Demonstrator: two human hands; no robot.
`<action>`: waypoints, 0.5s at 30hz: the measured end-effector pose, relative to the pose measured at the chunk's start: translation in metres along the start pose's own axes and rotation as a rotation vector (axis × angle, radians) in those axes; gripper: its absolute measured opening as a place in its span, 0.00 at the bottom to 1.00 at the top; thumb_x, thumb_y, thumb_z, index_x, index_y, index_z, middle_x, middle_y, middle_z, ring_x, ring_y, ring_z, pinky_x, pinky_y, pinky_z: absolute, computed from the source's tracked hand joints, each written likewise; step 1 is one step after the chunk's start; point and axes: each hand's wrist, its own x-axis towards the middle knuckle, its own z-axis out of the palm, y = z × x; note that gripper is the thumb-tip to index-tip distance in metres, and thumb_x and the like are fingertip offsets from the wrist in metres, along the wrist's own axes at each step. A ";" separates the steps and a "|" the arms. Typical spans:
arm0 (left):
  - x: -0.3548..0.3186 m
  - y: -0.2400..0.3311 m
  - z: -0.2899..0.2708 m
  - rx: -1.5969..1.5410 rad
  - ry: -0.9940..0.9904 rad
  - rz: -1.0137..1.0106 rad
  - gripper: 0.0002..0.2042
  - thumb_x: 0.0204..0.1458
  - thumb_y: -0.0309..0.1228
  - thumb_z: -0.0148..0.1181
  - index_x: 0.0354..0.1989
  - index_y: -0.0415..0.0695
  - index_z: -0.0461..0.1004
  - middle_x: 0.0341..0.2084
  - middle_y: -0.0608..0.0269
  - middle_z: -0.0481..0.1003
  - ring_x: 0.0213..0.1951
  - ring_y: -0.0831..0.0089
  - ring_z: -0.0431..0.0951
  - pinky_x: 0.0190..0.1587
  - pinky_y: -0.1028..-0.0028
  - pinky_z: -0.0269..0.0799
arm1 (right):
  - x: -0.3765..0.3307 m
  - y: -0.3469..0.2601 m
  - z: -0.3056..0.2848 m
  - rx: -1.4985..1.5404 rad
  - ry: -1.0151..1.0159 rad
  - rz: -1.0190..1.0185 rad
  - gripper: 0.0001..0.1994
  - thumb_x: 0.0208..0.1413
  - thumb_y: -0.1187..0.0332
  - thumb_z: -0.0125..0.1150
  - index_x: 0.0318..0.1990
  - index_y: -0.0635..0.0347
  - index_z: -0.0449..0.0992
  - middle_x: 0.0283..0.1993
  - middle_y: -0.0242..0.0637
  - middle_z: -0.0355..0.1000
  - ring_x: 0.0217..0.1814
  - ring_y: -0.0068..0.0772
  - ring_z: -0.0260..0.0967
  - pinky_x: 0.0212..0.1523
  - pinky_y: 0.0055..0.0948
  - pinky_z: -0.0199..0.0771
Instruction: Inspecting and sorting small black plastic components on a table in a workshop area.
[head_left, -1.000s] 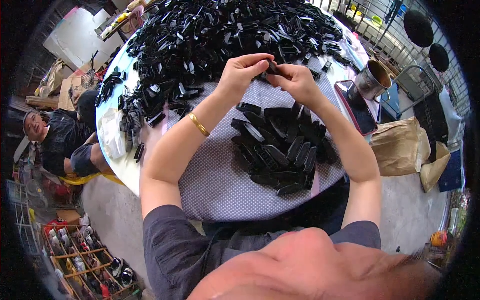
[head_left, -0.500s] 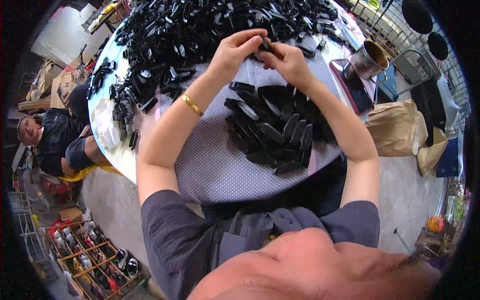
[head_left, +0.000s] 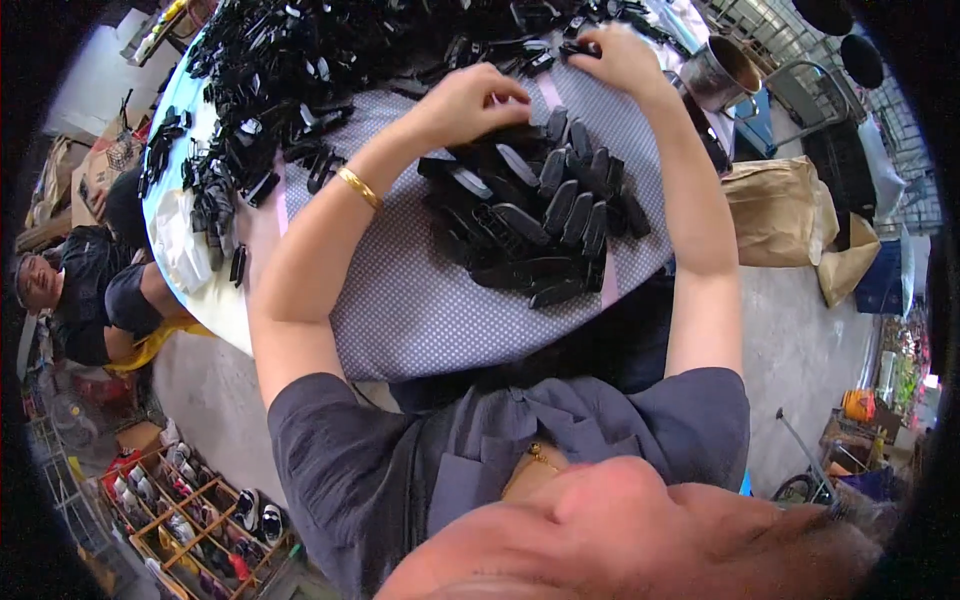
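Observation:
My left hand [head_left: 472, 105] hovers at the far-left edge of a small heap of long, glossy black plastic pieces [head_left: 520, 222]. Its fingers are curled with a gap between thumb and forefinger, and nothing shows in them. Farther off and to the right, my right hand [head_left: 622, 62] pinches a small black plastic piece [head_left: 580, 48] at the border of a much larger pile of similar black parts [head_left: 300, 50]. The exact kind of these parts cannot be made out. Both lie on a round table with a grey dotted cloth [head_left: 390, 320].
At the table's right stand a metal mug [head_left: 715, 75] and a dark phone [head_left: 712, 140]. White plastic [head_left: 183, 250] lies at the left edge. Brown paper bags [head_left: 780, 210] are beyond the right rim. A person [head_left: 90, 290] sits to the left, above a shoe rack [head_left: 200, 530].
My hands, together over one piece before, have parted. The right has moved right and away to the large pile; the left has dropped toward the small heap. The view has shifted slightly.

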 end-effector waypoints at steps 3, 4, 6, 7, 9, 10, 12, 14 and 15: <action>-0.003 -0.006 0.008 -0.103 -0.063 0.032 0.12 0.50 0.37 0.54 0.35 0.42 0.75 0.29 0.55 0.73 0.32 0.66 0.73 0.37 0.73 0.67 | 0.003 0.002 0.005 0.036 0.018 -0.056 0.20 0.40 0.50 0.61 0.39 0.51 0.76 0.35 0.40 0.71 0.41 0.41 0.67 0.41 0.35 0.68; -0.002 0.000 0.005 -0.082 -0.127 -0.066 0.13 0.52 0.38 0.52 0.36 0.42 0.76 0.30 0.57 0.74 0.32 0.68 0.74 0.38 0.73 0.67 | 0.000 0.001 0.005 0.038 0.026 -0.037 0.21 0.39 0.50 0.62 0.38 0.52 0.76 0.34 0.40 0.72 0.41 0.41 0.68 0.41 0.35 0.68; -0.002 -0.002 0.004 -0.293 -0.114 -0.219 0.15 0.53 0.40 0.51 0.39 0.41 0.75 0.32 0.61 0.75 0.31 0.72 0.74 0.37 0.75 0.68 | 0.003 -0.002 0.011 0.305 0.132 0.026 0.27 0.37 0.46 0.60 0.42 0.55 0.75 0.37 0.44 0.73 0.40 0.39 0.71 0.42 0.33 0.70; -0.001 -0.002 0.004 -0.290 -0.108 -0.214 0.15 0.53 0.40 0.51 0.39 0.41 0.75 0.32 0.61 0.75 0.31 0.72 0.74 0.37 0.75 0.68 | 0.002 -0.009 0.010 0.462 0.184 0.000 0.24 0.39 0.51 0.63 0.41 0.58 0.75 0.33 0.41 0.72 0.35 0.33 0.70 0.37 0.28 0.69; -0.001 0.001 0.007 -0.684 0.187 -0.420 0.14 0.50 0.38 0.55 0.38 0.39 0.74 0.27 0.63 0.75 0.29 0.76 0.74 0.31 0.78 0.70 | -0.001 -0.031 0.009 0.625 0.236 -0.037 0.21 0.40 0.57 0.66 0.41 0.60 0.74 0.30 0.38 0.71 0.29 0.27 0.68 0.31 0.22 0.69; 0.001 0.001 0.008 -0.681 0.193 -0.420 0.14 0.50 0.38 0.55 0.38 0.39 0.74 0.27 0.63 0.75 0.29 0.76 0.74 0.31 0.78 0.70 | -0.004 -0.045 0.004 0.680 0.293 -0.159 0.21 0.40 0.60 0.67 0.42 0.60 0.74 0.30 0.37 0.71 0.29 0.25 0.67 0.30 0.21 0.68; 0.006 -0.001 0.012 -1.065 0.434 -0.406 0.15 0.51 0.34 0.56 0.42 0.36 0.72 0.29 0.63 0.75 0.30 0.77 0.74 0.31 0.79 0.70 | -0.009 -0.066 0.005 0.673 0.366 -0.374 0.21 0.40 0.66 0.67 0.45 0.59 0.71 0.35 0.36 0.69 0.28 0.24 0.65 0.29 0.21 0.68; 0.005 -0.013 0.014 -1.137 0.485 -0.339 0.14 0.50 0.30 0.56 0.41 0.33 0.71 0.29 0.61 0.75 0.32 0.77 0.74 0.32 0.79 0.71 | -0.011 -0.086 0.005 0.609 0.357 -0.493 0.21 0.40 0.68 0.66 0.45 0.58 0.71 0.37 0.36 0.68 0.28 0.23 0.65 0.29 0.21 0.68; 0.005 -0.020 0.017 -0.968 0.543 -0.343 0.13 0.49 0.29 0.56 0.41 0.33 0.72 0.30 0.61 0.75 0.32 0.78 0.74 0.32 0.79 0.70 | -0.012 -0.092 0.004 0.590 0.291 -0.465 0.20 0.41 0.70 0.64 0.46 0.58 0.71 0.40 0.36 0.68 0.31 0.23 0.66 0.30 0.20 0.68</action>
